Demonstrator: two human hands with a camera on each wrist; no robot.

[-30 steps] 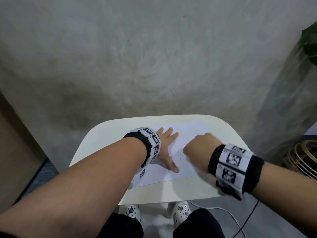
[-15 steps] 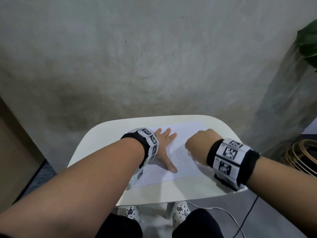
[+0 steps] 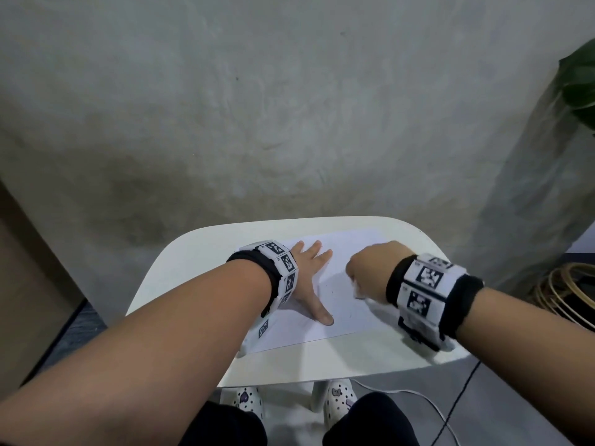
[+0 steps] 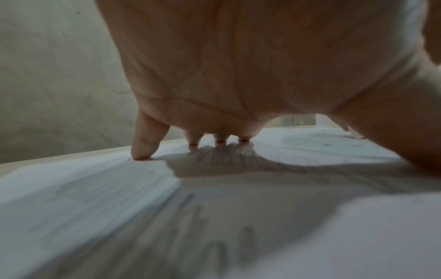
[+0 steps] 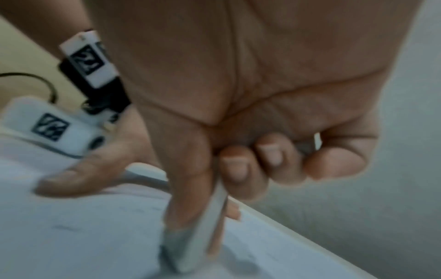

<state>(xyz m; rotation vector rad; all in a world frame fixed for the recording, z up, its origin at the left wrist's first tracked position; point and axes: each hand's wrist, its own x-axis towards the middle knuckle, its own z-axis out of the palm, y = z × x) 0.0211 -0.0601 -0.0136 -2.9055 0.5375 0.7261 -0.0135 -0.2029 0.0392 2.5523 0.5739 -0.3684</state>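
while dark-clad knees [image 3: 370, 420] and a pair of white spotted shoes [image 3: 246, 400] fill the nearest part of the head view, a thin white cable [image 3: 402, 391] runs over the floor beside them. above them is the near edge of a small white table [image 3: 193, 272]. a white sheet of paper [image 3: 341, 317] lies flat on the table, its near edge set a little back from the table's edge. the left hand [image 3: 309, 281] lies spread on the sheet's left part, fingers straight and fanned, thumb out toward the middle. the left wrist view shows its fingertips [image 4: 143, 145] touching the paper. just beside it but apart, the right hand [image 3: 370, 268] is curled and pinches a pale flat block [image 5: 210, 226] between thumb and forefinger, the other fingers folded in. the block stands tilted, its grey lower end on the paper. dark crumbs [image 4: 324, 145] dot the sheet. both wrists wear black bands [image 3: 425, 284] with printed markers. beyond the table rises a grey wall [image 3: 289, 123]. at far right are green leaves [image 3: 579, 82] and a coil of hoops [image 3: 566, 291].
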